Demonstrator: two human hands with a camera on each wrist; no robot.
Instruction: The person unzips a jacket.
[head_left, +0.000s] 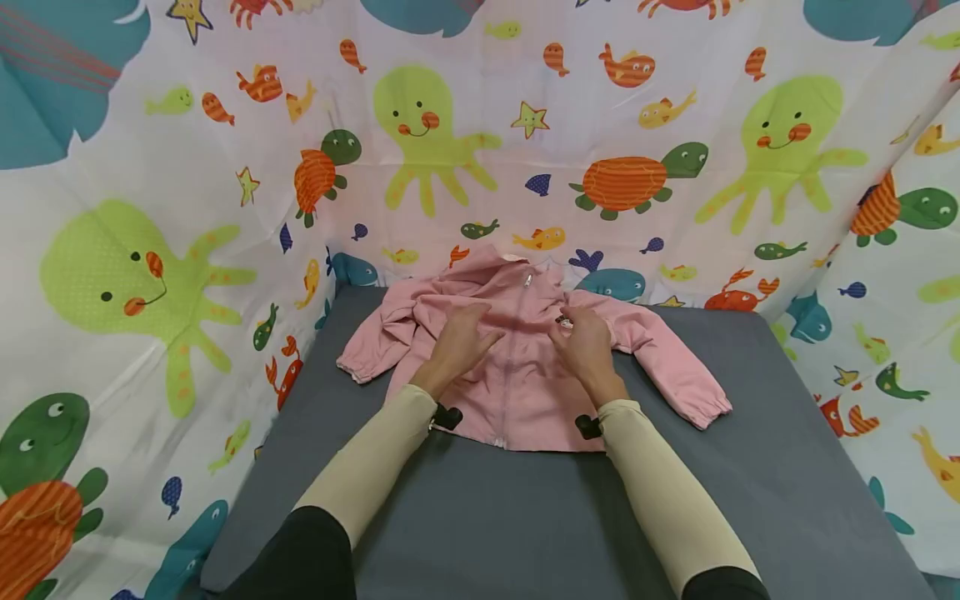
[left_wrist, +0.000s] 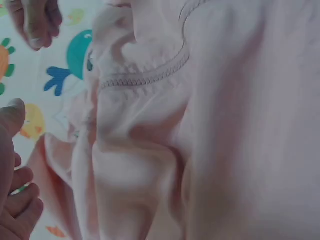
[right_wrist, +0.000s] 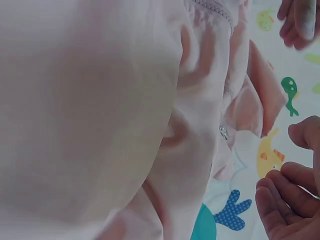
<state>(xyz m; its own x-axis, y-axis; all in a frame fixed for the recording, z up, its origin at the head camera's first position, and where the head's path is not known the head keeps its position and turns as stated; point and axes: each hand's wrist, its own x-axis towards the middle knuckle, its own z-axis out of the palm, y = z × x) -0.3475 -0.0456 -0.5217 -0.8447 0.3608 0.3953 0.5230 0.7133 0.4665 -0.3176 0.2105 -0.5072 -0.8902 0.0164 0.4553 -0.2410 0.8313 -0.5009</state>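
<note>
A pink zip-up jacket [head_left: 536, 400] lies front up with its sleeves spread to both sides. Its zipper [head_left: 512, 358] runs down the middle and looks done up, with the zipper pull [head_left: 527, 282] near the collar. Over the left half of the front is my left hand [head_left: 459, 343], thumb pointing inward, holding nothing. My right hand [head_left: 587, 343] is above the other half, beside a small dark-and-white mark on the chest. Both wrist views show loosely bent fingers on the left hand [left_wrist: 17, 185] and right hand [right_wrist: 292, 192], apart from the fabric.
The jacket rests on a grey table [head_left: 517, 517], its collar close to the back edge. A white curtain [head_left: 510, 175] printed with sea animals hangs behind and along both sides. Small black cameras sit at both wrists.
</note>
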